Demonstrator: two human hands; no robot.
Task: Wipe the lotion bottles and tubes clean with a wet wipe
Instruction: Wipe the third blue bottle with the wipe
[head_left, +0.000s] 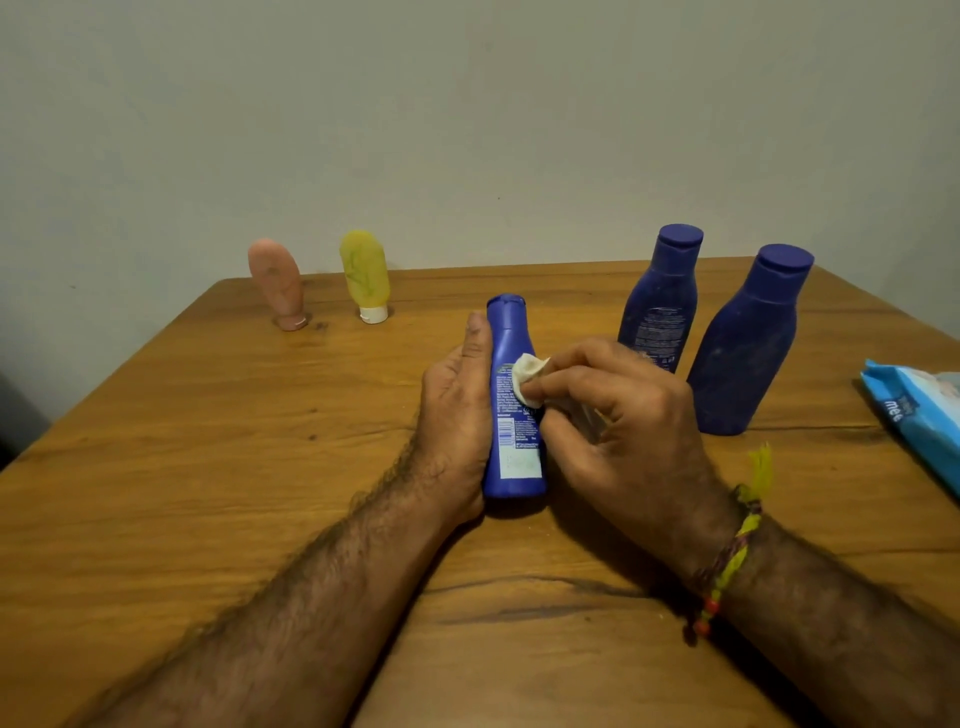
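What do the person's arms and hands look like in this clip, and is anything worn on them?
Both forearms are bare and hairy, with no sleeves in view. The left hand wears no ring, watch or band that shows. The right hand has a braided thread wristband at the wrist, yellow-green and dark strands with small red-orange beads and a loose yellow tassel end. No gloves on either hand.

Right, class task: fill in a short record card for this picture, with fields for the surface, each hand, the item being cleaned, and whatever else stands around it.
Surface: wooden table
Left hand: fingers straight, steadying the blue bottle, which is tipped toward the person
Right hand: pinches a white wipe against the bottle's label side
Waiting upright: two dark blue bottles, behind the right hand
Far left: pink tube and yellow tube, standing on their caps
Right edge: wipes packet
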